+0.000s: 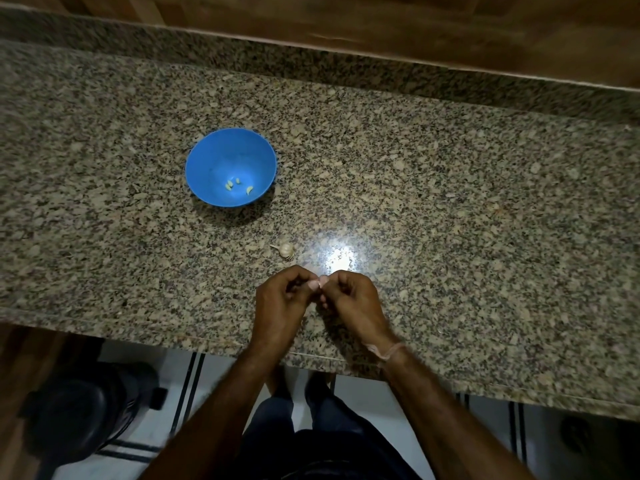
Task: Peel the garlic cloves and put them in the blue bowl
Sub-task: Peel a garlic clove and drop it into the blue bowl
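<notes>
We locate four small peeled cloves (229,184) on the floor of the blue bowl (194,157), which stands upright on the granite counter (450,202), left of centre. A garlic bulb (286,250) lies on the counter, nearer than the bowl and just beyond the hands. The left hand (280,299) and right hand (353,299) meet above the near edge, fingers curled, thumbs tip to tip. We cannot tell what they pinch, if anything.
</notes>
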A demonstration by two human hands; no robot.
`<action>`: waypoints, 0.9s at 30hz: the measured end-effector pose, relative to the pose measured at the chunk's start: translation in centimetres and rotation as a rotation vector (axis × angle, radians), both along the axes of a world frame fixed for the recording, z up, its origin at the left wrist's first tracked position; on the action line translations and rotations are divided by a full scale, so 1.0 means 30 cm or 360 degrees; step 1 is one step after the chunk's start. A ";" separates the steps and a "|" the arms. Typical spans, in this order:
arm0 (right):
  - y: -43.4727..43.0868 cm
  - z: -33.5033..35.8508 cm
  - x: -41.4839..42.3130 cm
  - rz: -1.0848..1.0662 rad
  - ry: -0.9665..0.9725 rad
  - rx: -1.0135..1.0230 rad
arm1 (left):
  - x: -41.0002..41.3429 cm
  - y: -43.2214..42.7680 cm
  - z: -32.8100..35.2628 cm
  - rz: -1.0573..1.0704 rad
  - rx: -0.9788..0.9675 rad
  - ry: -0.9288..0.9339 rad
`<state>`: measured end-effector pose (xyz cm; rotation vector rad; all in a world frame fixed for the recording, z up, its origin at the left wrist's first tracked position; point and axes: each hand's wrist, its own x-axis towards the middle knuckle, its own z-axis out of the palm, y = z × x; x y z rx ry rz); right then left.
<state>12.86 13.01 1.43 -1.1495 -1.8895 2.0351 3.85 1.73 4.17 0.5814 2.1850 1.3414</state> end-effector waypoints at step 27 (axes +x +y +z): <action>-0.075 -0.001 -0.029 -0.0008 -0.0008 0.0429 | 0.007 0.040 -0.022 0.0177 0.0064 -0.1287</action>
